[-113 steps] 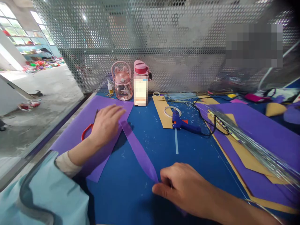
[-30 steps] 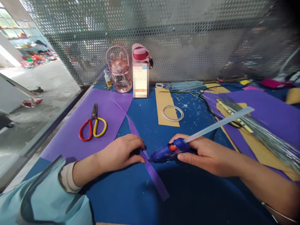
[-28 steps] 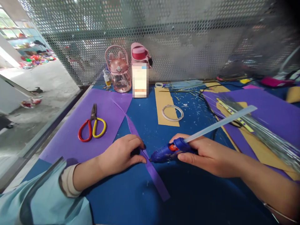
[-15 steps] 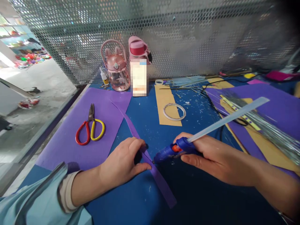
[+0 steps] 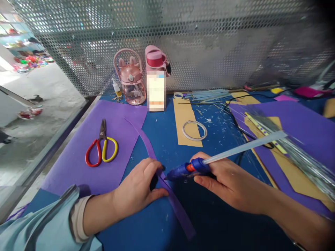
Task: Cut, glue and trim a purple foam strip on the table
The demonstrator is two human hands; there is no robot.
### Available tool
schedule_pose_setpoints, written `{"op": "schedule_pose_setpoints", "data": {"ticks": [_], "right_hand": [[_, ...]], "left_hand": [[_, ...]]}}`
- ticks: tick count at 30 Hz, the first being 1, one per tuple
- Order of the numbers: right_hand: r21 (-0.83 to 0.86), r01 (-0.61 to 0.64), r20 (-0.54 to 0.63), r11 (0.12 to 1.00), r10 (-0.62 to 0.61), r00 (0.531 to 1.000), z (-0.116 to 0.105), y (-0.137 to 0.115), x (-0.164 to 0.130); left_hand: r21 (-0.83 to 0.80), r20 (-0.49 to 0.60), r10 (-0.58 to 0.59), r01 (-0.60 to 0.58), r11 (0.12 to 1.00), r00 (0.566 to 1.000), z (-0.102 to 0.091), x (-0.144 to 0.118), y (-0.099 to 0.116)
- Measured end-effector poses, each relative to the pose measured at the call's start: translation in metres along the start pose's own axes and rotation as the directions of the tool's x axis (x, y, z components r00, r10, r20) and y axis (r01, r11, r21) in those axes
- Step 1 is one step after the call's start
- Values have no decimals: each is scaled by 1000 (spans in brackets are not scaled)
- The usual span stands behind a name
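The background is taken up by a perforated metal panel (image 5: pixel 222 55), below which a blue tabletop (image 5: pixel 136 230) is seen, flecked with scraps. Its right side is covered by a purple sheet (image 5: pixel 309 125) stacked with tan pieces, crossed by a bundle of silvery wires (image 5: pixel 300 164); its left side is covered by a second purple sheet (image 5: pixel 78 157). At the rear, a pink-handled bottle (image 5: pixel 132 75) and a pink flip-top bottle (image 5: pixel 155 59) are stood side by side. The two hands are held apart from each other. A narrow purple strip (image 5: pixel 179 209), laid from the left sheet diagonally onto the tabletop, is pinched between thumb and fingers of the left hand (image 5: pixel 141 183). A blue glue gun (image 5: pixel 180 171), loaded with a translucent glue stick (image 5: pixel 243 146), is gripped in the right hand (image 5: pixel 230 188). Red-and-yellow-handled scissors (image 5: pixel 102 134) are laid on the left sheet. A white ring (image 5: pixel 195 139) is rested partly on a tan card (image 5: pixel 183 115). The gun's nozzle is pointed at the strip beside the left fingertips; whether contact is made cannot be told.
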State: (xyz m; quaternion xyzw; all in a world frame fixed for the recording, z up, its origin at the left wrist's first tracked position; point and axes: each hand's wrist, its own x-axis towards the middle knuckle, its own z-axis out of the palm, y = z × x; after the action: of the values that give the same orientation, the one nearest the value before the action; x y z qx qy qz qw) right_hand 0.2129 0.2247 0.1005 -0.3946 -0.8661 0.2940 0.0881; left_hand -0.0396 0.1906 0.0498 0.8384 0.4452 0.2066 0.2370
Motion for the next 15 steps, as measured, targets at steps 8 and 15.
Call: {"op": "schedule_pose_setpoints", "data": {"ticks": [8,15], "right_hand": [[20,19,-56,1000,-18,998,5,5,5],[49,35,14,998,-36,999,-3,5,-1]], "left_hand": [[1,18,-44,44,999,999,0,0,0],[-5,14,-66,66,998,998,-1,0,1]]}}
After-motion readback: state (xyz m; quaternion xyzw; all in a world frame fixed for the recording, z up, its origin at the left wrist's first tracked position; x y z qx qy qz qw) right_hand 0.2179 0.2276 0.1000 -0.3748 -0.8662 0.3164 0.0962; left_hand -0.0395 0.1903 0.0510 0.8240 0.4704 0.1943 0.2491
